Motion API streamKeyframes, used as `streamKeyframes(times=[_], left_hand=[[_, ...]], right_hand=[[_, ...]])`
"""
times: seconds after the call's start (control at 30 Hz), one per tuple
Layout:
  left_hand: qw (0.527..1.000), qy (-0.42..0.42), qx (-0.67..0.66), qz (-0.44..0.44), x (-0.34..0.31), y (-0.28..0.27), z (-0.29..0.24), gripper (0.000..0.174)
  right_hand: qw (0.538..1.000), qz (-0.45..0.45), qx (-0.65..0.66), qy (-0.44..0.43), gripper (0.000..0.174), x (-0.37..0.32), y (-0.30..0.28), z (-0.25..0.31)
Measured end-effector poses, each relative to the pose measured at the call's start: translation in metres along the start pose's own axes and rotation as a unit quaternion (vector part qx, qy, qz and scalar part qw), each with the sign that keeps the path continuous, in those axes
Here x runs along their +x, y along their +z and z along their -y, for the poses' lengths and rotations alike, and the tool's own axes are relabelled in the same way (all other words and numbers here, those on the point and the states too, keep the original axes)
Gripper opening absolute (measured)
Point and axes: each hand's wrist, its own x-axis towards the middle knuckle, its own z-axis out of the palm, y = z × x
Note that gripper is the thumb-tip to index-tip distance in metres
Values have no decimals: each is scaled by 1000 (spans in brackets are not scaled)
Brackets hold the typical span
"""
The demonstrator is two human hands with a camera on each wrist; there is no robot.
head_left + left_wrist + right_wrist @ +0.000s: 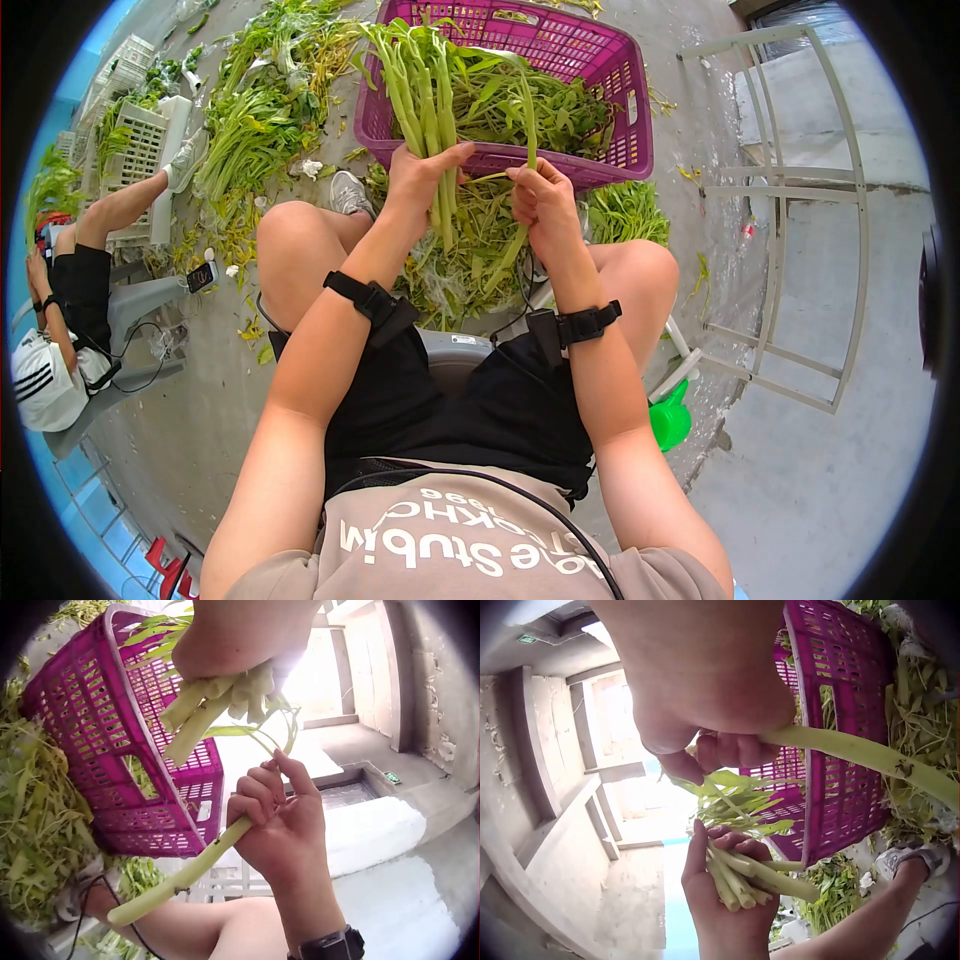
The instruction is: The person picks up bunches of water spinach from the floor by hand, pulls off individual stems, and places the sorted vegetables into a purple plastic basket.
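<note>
**A:** Where's the basket (625, 120) sitting?
**B:** On the floor (200, 420), straight ahead of the knees, with leafy greens inside.

**A:** And the hands?
**B:** Side by side before its near wall. The left hand (420, 180) holds a bundle of stalks (420, 90) up over the basket. Just to its right, the right hand (545, 205) holds a single stalk (528, 120).

**A:** Underneath?
**B:** Trimmings (470, 250) heaped on the floor between the legs.

**A:** Out wide?
**B:** A heap of greens (255, 120) lies left of the basket, with crates (145, 150) further left. A second person (60, 340) sits far left. A metal frame (780, 190) stands well off right.
</note>
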Motion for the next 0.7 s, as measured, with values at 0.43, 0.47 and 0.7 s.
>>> streamKeyframes(times=[0.43,0.47,0.7], left_hand=[[1000,1,-9,-27,0,-3,-1,27],[1000,1,-16,-26,0,-3,0,27],[999,9,-27,-36,1,-3,0,22]], right_hand=[[999,29,-20,-5,12,3,0,-7],[999,39,-18,-2,11,3,0,-6],[998,61,5,9,11,0,2,-2]])
